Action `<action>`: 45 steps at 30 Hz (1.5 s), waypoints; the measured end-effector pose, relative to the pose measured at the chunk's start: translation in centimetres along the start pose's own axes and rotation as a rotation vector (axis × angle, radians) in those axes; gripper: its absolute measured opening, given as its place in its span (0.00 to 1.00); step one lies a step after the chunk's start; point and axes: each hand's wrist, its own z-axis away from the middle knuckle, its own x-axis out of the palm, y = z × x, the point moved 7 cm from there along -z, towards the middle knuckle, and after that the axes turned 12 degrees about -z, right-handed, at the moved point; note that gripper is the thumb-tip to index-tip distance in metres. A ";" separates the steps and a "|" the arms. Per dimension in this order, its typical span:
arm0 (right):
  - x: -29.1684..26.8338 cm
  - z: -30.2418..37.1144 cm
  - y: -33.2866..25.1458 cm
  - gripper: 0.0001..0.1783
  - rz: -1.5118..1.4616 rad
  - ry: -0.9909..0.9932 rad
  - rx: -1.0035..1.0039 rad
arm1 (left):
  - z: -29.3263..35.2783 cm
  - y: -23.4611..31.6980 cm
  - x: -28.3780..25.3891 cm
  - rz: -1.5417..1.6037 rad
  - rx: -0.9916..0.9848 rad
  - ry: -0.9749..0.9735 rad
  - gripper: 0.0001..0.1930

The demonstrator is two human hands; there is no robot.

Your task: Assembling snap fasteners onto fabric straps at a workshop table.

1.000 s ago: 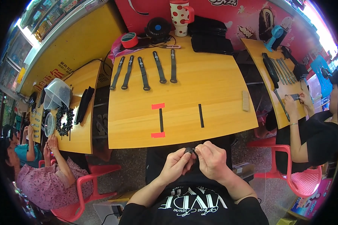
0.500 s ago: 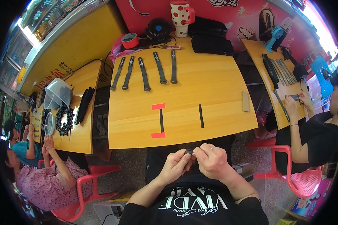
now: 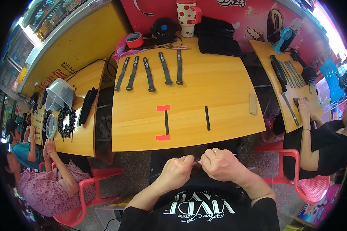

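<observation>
My left hand (image 3: 178, 170) and my right hand (image 3: 219, 164) are held close together just off the near edge of the table (image 3: 227, 81). Both are closed, fingers curled in a tight pinch on a small dark piece (image 3: 196, 160); only a sliver of it shows between them, the rest being covered by my fingers. Beyond, on the tabletop, lie two short black strips, the left strip (image 3: 166, 122) with red tape (image 3: 163, 137) at its ends and the right strip (image 3: 207, 118) without tape. Several dark straps (image 3: 148, 75) with rounded near ends form a row further back.
At the back stand a red-dotted tumbler (image 3: 187, 19), a small black fan (image 3: 164, 28), a tape roll (image 3: 134, 40) and stacked black pouches (image 3: 219, 44). A beige block (image 3: 253, 104) lies at the right edge. People work at side tables; pink chairs (image 3: 85, 196) flank me.
My hands have turned so their knuckles face up, and the dark round end seen in my left fingers is now mostly hidden. At the right table, a person's hands have come down onto the tabletop.
</observation>
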 end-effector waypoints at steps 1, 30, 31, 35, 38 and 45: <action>0.2 -0.1 -0.1 0.09 0.039 -0.041 -0.012 | 0.0 -0.1 0.1 0.022 -0.001 -0.024 0.05; 0.1 0.4 -2.7 0.16 0.402 0.167 -0.214 | 2.3 -0.8 5.6 1.713 -0.523 0.030 0.16; 0.0 0.5 -2.8 0.16 0.401 0.159 -0.232 | 2.4 -0.7 5.6 1.696 -0.562 0.050 0.15; -1.0 1.0 -2.7 0.12 0.361 0.186 -0.286 | 1.3 -0.1 4.5 1.678 -0.489 -0.124 0.13; -1.5 0.4 -2.8 0.08 0.434 0.100 -0.336 | 0.0 -1.0 1.8 1.031 -0.211 -0.050 0.12; -1.7 -0.2 -3.2 0.08 0.418 0.089 -0.443 | -1.3 -2.8 1.7 1.124 -0.302 -0.466 0.08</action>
